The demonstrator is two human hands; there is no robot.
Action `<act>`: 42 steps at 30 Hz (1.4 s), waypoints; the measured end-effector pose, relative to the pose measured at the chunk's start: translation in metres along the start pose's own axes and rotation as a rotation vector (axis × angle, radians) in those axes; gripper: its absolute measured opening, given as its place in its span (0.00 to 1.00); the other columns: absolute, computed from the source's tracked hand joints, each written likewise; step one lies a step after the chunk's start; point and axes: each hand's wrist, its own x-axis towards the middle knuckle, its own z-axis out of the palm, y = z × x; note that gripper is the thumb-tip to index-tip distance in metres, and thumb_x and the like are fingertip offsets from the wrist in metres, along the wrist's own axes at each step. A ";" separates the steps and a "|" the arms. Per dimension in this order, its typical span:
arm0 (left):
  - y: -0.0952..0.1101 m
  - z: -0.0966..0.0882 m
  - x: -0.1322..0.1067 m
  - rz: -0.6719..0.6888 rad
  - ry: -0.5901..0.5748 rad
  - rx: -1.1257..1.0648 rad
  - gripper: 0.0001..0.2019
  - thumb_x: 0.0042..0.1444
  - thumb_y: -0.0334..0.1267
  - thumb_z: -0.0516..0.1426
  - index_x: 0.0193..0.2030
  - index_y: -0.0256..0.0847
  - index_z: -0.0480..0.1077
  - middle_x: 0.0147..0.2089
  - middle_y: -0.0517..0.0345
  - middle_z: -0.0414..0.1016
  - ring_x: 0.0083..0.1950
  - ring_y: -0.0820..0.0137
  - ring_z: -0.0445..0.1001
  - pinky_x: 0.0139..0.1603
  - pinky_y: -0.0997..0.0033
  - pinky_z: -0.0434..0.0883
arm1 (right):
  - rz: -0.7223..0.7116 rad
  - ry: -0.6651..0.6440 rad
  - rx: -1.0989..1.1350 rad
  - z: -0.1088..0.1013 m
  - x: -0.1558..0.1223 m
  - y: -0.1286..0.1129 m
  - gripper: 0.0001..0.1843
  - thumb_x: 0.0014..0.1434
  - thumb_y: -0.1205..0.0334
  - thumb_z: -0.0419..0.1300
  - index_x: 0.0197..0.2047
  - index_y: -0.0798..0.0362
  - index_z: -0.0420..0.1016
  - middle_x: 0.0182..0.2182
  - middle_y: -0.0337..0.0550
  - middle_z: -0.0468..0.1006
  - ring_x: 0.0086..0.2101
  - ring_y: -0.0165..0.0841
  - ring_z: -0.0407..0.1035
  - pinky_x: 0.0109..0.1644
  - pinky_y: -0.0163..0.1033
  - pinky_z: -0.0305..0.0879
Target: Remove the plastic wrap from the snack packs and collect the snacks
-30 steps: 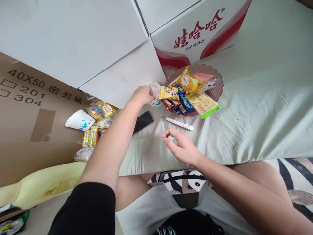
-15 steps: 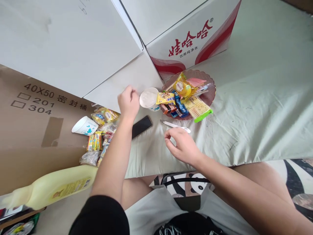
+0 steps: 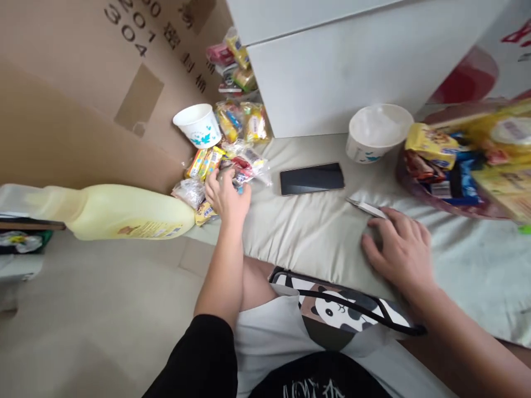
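My left hand (image 3: 229, 198) reaches over a pile of wrapped snacks at the left, its fingers curved and apart above the packets; whether the fingertips touch any is hidden. Just beyond the fingers lie yellow-and-red snack packets (image 3: 206, 162) and clear plastic wrappers (image 3: 253, 157). On the cloth rests my right hand (image 3: 401, 243), palm down with fingers spread. Its fingertips are at the handle of a small white-handled knife (image 3: 369, 208), whose blade points left. Between the hands a dark phone (image 3: 312, 178) lies flat.
A paper cup (image 3: 198, 127) leans behind the snacks; another (image 3: 375, 132) stands by a pinkish bowl (image 3: 468, 208) heaped with snacks. A big yellow bottle (image 3: 128, 213) lies at the left. White boxes (image 3: 344, 77) and a brown carton (image 3: 83, 110) wall the back.
The view has swung left. My left hand has gone from beside the paper cup to the snack pile. My right hand has lowered and spread beside the knife.
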 end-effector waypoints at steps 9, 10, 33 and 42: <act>-0.039 -0.012 -0.002 0.007 -0.380 -0.097 0.51 0.35 0.33 0.72 0.69 0.53 0.60 0.71 0.44 0.57 0.73 0.36 0.53 0.73 0.35 0.51 | -0.003 -0.038 0.014 0.001 0.000 -0.002 0.09 0.64 0.55 0.54 0.44 0.46 0.72 0.51 0.59 0.76 0.51 0.57 0.70 0.54 0.62 0.64; -0.038 -0.015 -0.003 -0.007 -0.367 -0.123 0.49 0.37 0.31 0.71 0.69 0.52 0.60 0.68 0.43 0.59 0.71 0.37 0.58 0.72 0.36 0.54 | -0.008 -0.037 0.013 0.000 0.000 -0.001 0.09 0.64 0.54 0.54 0.44 0.47 0.72 0.51 0.58 0.76 0.51 0.56 0.70 0.54 0.61 0.63; 0.118 0.036 -0.074 -0.470 -1.099 -1.461 0.34 0.46 0.63 0.63 0.59 0.52 0.71 0.63 0.47 0.73 0.63 0.46 0.73 0.49 0.48 0.79 | 0.197 0.084 0.717 -0.023 0.017 0.013 0.18 0.62 0.72 0.51 0.48 0.48 0.76 0.50 0.49 0.77 0.49 0.41 0.74 0.52 0.47 0.72; 0.113 0.037 -0.062 -0.297 -0.872 -1.411 0.31 0.49 0.66 0.61 0.55 0.50 0.72 0.58 0.49 0.77 0.62 0.52 0.73 0.54 0.52 0.77 | -0.031 -0.134 0.906 -0.020 0.017 0.005 0.18 0.65 0.71 0.48 0.52 0.51 0.74 0.48 0.49 0.80 0.46 0.37 0.76 0.48 0.43 0.73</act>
